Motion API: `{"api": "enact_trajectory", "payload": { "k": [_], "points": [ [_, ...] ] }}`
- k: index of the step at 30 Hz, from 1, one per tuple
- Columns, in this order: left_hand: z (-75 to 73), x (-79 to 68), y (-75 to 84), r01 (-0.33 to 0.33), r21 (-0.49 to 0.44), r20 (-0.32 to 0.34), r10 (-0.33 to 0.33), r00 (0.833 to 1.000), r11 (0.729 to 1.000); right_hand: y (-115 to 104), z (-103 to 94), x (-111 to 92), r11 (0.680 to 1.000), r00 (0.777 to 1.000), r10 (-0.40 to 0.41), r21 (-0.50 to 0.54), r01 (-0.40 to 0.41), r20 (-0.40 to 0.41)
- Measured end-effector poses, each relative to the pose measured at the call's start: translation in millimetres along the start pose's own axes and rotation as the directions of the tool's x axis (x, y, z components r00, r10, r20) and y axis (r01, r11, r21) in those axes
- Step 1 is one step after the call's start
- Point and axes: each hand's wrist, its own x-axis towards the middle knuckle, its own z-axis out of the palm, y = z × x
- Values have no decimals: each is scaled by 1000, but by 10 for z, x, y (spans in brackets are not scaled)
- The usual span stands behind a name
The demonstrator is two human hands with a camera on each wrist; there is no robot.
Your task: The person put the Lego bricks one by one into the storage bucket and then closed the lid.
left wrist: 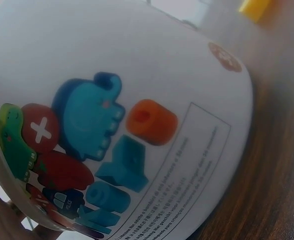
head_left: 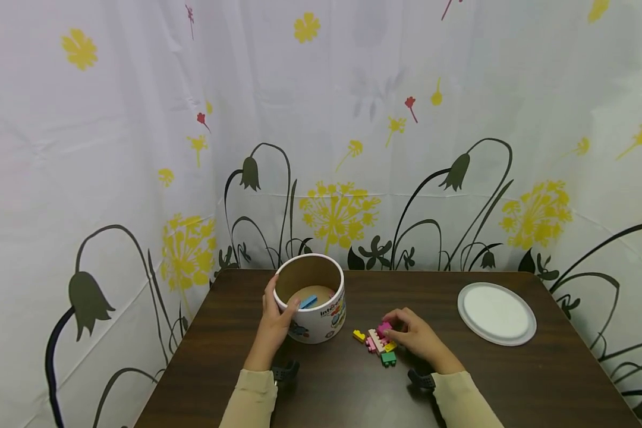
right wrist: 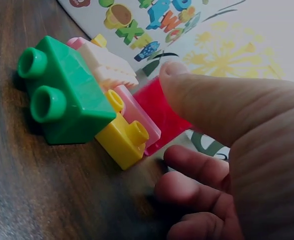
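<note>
My left hand (head_left: 271, 324) grips a white printed bucket (head_left: 315, 331) at its left side, the thumb near the rim. A blue block (head_left: 308, 302) lies inside, on the bucket's bottom. To the right of the bucket, a small heap of toy bricks rests on the table. My right hand (head_left: 416, 334) pinches a magenta brick (right wrist: 159, 115) at the heap's far side, with the thumb on it and the index finger mostly hidden in the right wrist view. Beside it are a green brick (right wrist: 69, 97), a yellow brick (right wrist: 121, 147), and a pale pink brick (head_left: 375, 341).
Another yellow brick (head_left: 359, 336) lies between the bucket and the heap. A white round plate (head_left: 496, 313) sits at the right on the dark wooden table (head_left: 545, 380). Behind the table hangs a flower-patterned curtain (head_left: 337, 137).
</note>
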Motion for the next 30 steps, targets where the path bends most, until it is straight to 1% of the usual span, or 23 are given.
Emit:
{"api": "enact_trajectory", "payload": {
  "k": [4,14,18,22,26,30],
  "points": [
    [0,-4,-8,-6,0,4,6,1000,1000,-16,-7,-7,999,1000,17,28,-17,-8],
    [-5,8,-18,9,-8,3,-9,1000,1000,-24,-36,-30,991,995,97,94,-96,-7],
    [-11,8,-11,3,-8,3,-3,1000,1000,-25,-35,-29,984,993,116,136,-111,-27],
    [-11,2,-6,-2,-13,6,2,1000,1000,-15,-31,-21,972,991,129,205,-118,-44],
    [-11,3,1,-2,-15,8,2,1000,1000,15,-31,0,951,987,148,283,-126,-60],
    [-9,5,8,-4,-21,7,4,1000,1000,46,-42,8,941,982,159,316,-120,-102]
  ]
}}
